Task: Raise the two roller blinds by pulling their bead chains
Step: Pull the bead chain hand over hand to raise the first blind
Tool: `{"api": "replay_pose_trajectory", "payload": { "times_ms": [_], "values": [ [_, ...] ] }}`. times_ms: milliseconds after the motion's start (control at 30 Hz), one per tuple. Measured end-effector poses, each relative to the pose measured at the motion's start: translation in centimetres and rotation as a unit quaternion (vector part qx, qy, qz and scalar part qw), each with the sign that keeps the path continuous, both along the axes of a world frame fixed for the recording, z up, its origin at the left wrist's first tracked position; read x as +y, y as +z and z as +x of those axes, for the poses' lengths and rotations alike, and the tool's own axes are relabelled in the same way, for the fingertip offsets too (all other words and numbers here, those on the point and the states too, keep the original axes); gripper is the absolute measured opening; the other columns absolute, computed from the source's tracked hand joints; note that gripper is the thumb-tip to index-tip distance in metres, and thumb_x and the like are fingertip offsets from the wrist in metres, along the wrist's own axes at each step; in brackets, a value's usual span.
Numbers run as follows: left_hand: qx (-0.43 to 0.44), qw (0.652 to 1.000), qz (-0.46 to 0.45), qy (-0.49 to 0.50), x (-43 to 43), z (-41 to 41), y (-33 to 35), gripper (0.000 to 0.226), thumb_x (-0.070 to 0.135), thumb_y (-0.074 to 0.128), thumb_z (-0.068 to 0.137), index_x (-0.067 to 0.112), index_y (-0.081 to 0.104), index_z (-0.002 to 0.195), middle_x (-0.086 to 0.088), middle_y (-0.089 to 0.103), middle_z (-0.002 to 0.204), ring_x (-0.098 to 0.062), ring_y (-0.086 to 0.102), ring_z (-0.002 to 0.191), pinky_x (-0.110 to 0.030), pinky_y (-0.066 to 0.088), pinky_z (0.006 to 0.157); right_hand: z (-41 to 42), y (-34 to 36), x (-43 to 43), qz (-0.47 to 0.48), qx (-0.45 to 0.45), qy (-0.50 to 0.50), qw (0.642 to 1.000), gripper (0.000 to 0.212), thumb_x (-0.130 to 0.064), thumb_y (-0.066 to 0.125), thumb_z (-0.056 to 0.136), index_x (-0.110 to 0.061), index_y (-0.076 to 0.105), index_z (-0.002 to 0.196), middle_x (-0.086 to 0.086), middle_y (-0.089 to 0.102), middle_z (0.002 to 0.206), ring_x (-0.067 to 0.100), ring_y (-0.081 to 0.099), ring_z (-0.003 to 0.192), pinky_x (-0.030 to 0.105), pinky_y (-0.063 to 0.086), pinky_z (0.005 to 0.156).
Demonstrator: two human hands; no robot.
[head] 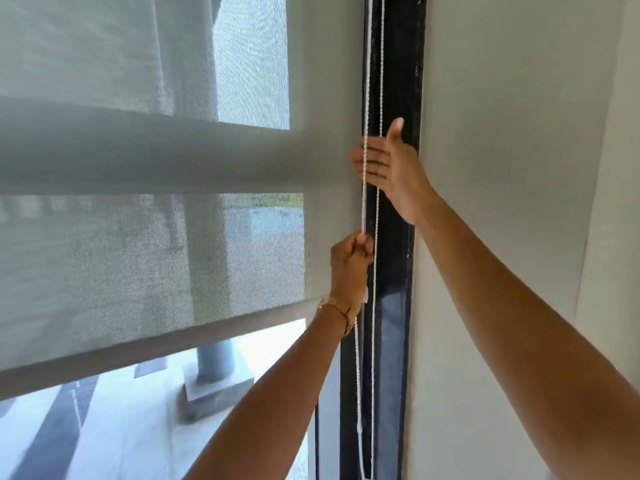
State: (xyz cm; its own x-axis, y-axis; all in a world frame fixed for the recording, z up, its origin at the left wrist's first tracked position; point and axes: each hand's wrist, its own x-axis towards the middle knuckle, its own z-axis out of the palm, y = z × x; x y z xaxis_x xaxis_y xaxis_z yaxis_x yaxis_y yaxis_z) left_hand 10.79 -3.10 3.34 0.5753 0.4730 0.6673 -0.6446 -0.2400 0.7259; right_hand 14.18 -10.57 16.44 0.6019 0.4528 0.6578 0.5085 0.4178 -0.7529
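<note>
Left hand (351,261) fingers clenched on bead chain (363,188), right of roller blind (173,237). Right hand (389,164) higher, fingers spread behind chain, gripping nothing.

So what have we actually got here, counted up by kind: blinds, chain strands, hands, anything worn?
Roller blinds: 1, a grey mesh blind partly raised.
Bead chain strands: 2, a left strand and a right strand.
Hands: 2, the left hand gripping the left strand, the right hand open behind the strands.
Gold bracelets: 1 on the left wrist.
Total: 6
</note>
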Motion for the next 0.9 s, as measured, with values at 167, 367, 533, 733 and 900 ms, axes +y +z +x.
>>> {"api": "replay_pose_trajectory", "payload": {
  "times_ms": [167,367,533,733,900],
  "values": [
    [0.048,0.999,-0.011,-0.020,0.7,-0.3,-5.9,0.042,-0.006,0.033,0.092,0.017,0.042,0.058,0.001,0.035,0.056,-0.005,0.031,0.048,-0.009,0.026,0.044,-1.6,3.7,1.7,0.037,0.039,0.028,0.998,0.035,-0.037,0.029,0.102,-0.014,0.054,0.103,0.003,0.062,0.080,0.012,0.061,0.059,0.025,0.055,0.057],
    [0.158,0.980,0.006,-0.124,2.2,-0.6,-9.4,0.046,-0.010,0.029,0.089,0.017,0.056,0.065,0.004,0.052,0.051,-0.011,0.045,0.049,-0.016,0.034,0.044,-1.0,-0.5,3.1,0.128,-0.027,-0.073,0.989,0.037,-0.006,0.025,0.100,-0.015,0.045,0.069,-0.002,0.036,0.059,0.005,0.028,0.045,0.017,0.019,0.039],
    [0.196,0.965,0.037,-0.167,3.3,-0.2,-7.1,0.041,0.026,0.029,0.102,0.008,0.064,0.110,-0.007,0.072,0.101,-0.015,0.069,0.085,-0.023,0.056,0.071,-1.0,-1.8,2.4,0.167,-0.050,-0.067,0.982,0.039,-0.006,0.026,0.101,-0.016,0.043,0.067,0.001,0.029,0.058,0.007,0.022,0.046,0.019,0.017,0.039],
    [0.073,0.987,0.043,-0.134,3.8,0.2,3.3,0.055,0.042,0.020,0.102,0.008,0.060,0.118,-0.012,0.069,0.106,-0.012,0.071,0.084,-0.025,0.059,0.074,-0.9,-1.9,1.6,0.183,-0.049,-0.077,0.979,0.038,0.000,0.027,0.097,-0.016,0.041,0.065,0.000,0.029,0.057,0.009,0.022,0.048,0.017,0.018,0.038],
    [-0.014,0.987,0.068,-0.145,2.7,-0.1,12.0,0.059,0.045,0.025,0.099,0.001,0.056,0.122,-0.007,0.070,0.096,-0.010,0.070,0.078,-0.023,0.055,0.070,-0.9,-2.9,1.5,0.189,-0.061,-0.106,0.974,0.039,0.005,0.028,0.093,-0.016,0.042,0.063,0.001,0.036,0.057,0.013,0.030,0.053,0.024,0.025,0.047]
  ]
}}
